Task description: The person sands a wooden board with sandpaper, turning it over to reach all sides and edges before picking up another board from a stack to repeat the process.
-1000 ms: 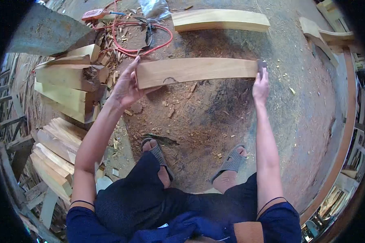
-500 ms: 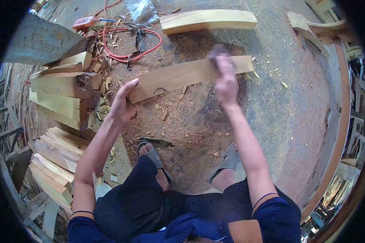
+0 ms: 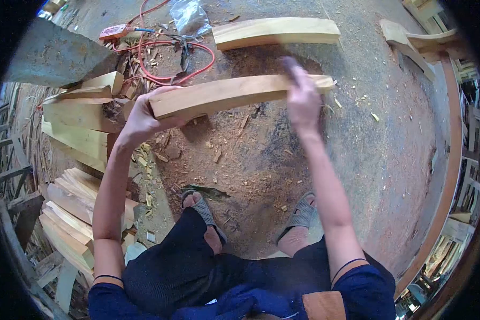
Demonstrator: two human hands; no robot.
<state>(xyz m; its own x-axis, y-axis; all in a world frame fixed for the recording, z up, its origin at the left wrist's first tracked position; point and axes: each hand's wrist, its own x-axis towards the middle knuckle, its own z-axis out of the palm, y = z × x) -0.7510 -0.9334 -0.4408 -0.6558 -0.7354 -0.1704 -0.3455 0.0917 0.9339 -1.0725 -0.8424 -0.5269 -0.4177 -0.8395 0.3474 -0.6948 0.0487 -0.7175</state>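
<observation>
- two sandals (image 3: 298, 218) on the person's feet, set apart on the floor (image 3: 378, 176); wood chips (image 3: 217, 156) and dust lie scattered between and beyond them;
- a pile of planks (image 3: 69, 213) to the left of the left forearm;
- the left hand (image 3: 143, 116), its fingers closed round the left end of a curved board (image 3: 224, 97); the board is held above the floor, ahead of the feet, and spans between both hands;
- the right hand (image 3: 305, 106), near the board's right end, fingers holding a dark block (image 3: 290, 65); blur hides its exact contact with the board;
- thick wood pieces (image 3: 74, 114) stacked beyond the planks;
- a red cord (image 3: 214, 57) looped on the floor, near a clear plastic bag (image 3: 191, 20);
- a second curved piece (image 3: 277, 33), lying beyond the board
</observation>
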